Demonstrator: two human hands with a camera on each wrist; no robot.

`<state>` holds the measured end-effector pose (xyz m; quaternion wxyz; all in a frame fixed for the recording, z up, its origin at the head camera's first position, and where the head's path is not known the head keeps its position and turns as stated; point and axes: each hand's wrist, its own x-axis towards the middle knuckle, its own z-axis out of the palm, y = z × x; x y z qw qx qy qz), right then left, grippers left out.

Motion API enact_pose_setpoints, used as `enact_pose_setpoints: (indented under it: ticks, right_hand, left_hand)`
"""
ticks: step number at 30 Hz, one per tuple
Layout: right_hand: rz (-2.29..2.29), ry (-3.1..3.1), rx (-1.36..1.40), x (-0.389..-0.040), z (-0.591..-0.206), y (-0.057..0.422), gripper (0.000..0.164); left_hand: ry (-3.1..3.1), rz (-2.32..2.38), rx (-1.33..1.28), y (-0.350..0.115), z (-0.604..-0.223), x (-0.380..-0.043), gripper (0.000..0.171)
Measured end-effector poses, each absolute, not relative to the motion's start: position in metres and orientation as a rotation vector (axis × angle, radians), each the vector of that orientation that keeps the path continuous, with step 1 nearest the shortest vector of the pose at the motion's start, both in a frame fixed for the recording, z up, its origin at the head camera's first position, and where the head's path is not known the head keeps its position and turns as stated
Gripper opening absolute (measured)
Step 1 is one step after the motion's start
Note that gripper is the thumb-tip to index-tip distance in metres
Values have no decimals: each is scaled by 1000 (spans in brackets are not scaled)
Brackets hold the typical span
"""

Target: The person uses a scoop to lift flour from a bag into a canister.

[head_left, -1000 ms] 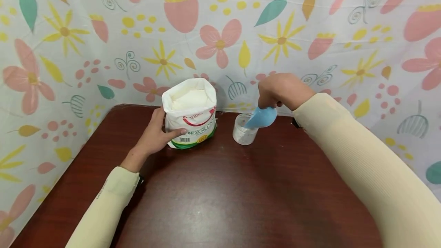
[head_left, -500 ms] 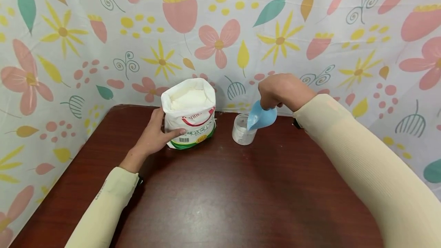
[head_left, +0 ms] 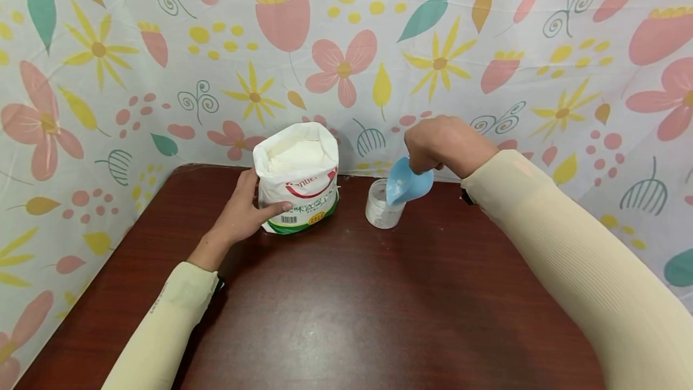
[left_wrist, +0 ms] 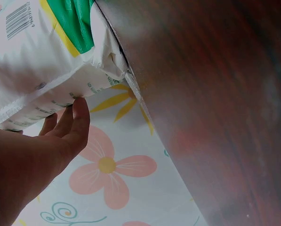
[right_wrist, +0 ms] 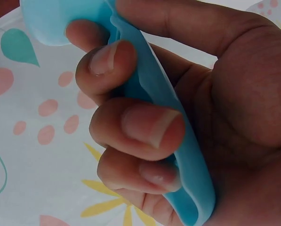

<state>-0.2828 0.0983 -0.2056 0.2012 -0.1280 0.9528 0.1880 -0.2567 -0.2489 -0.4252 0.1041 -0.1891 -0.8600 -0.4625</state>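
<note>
Scoop (head_left: pixel 412 184) (blue) in right grip (head_left: pixel 446 144), tilted over jar (head_left: pixel 381 215)

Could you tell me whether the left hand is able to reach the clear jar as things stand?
Probably not directly: the left hand holds the white bag, which stands between it and the clear jar, and the blue scoop partly covers the jar's mouth.
</note>
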Motion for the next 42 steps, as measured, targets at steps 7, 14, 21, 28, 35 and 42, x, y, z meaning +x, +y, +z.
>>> enact_pose_setpoints:
  ticks: [7, 14, 21, 28, 35, 42]
  right_hand:
    - [514, 2677, -366, -279, -206, 98, 13]
    - [518, 2681, -372, -280, -208, 99, 11]
    - [495, 2678, -377, -281, -210, 100, 12]
    - [487, 2682, -360, -282, -211, 102, 11]
    - [470, 2675, -354, -286, -214, 106, 18]
    - [478, 2666, -337, -287, -213, 112, 17]
  left_hand:
    - [-2556, -1377, -534, -249, -425, -255, 96]
    - [-2554, -1367, -544, -248, -423, -255, 99]
    - [-2568, -1385, -513, -248, -421, -255, 98]
    - [-2568, -1372, -514, -249, -423, -256, 100]
    - [-2563, -1385, -524, -249, -423, -256, 99]
    - [-2551, -1372, -547, -249, -423, -254, 99]
